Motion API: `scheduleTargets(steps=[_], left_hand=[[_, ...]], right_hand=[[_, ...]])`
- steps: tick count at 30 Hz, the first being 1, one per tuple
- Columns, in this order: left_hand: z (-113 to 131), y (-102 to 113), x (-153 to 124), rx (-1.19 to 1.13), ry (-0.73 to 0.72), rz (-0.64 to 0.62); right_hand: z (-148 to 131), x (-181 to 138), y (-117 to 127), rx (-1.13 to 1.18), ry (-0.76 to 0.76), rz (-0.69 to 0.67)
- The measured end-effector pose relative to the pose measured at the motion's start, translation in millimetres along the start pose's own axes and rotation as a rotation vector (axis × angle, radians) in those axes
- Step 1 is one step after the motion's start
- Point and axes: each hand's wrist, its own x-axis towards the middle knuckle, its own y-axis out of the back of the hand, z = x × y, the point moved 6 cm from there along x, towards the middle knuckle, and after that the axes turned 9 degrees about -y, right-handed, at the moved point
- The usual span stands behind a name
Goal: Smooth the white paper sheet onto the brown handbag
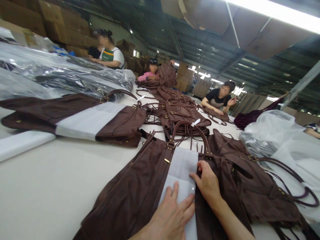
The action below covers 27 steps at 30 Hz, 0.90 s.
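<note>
A brown leather handbag (pixel 135 193) lies flat on the table in front of me, with a white paper band (pixel 181 170) wrapped across its middle. My left hand (pixel 170 215) lies flat on the lower part of that band, fingers spread. My right hand (pixel 207 183) rests at the band's right edge, its fingers curled over the paper and the bag beneath. Neither hand lifts anything.
Another banded brown bag (pixel 75 118) lies to the left, and a heap of brown bags (pixel 180 113) sits behind. Clear plastic bags (pixel 275 133) pile at the right; wrapped bags (pixel 62 75) at the left. Three people sit along the white table (pixel 50 176).
</note>
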Motion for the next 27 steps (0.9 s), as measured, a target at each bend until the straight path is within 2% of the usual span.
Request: scheduleTargets(steps=[7,13,16,23,27], left_hand=[[0,7,1,0.009,0.022,-0.097],[-5,2,0,0.004,0.002,-0.049],[-1,6,-1,0.008,0.016,-0.079],[5,17,-1,0.056,0.034,-0.111],[3,21,-4,0.065,0.028,-0.086]], right_hand=[[4,21,-1,0.048,-0.072,-0.043],[2,-3,5,0.155,0.034,-0.352],[7,-7,4,0.124,0.0,-0.317],[5,12,-6,0.136,-0.108,-0.111],[-5,16,13,0.247,-0.144,-0.113]])
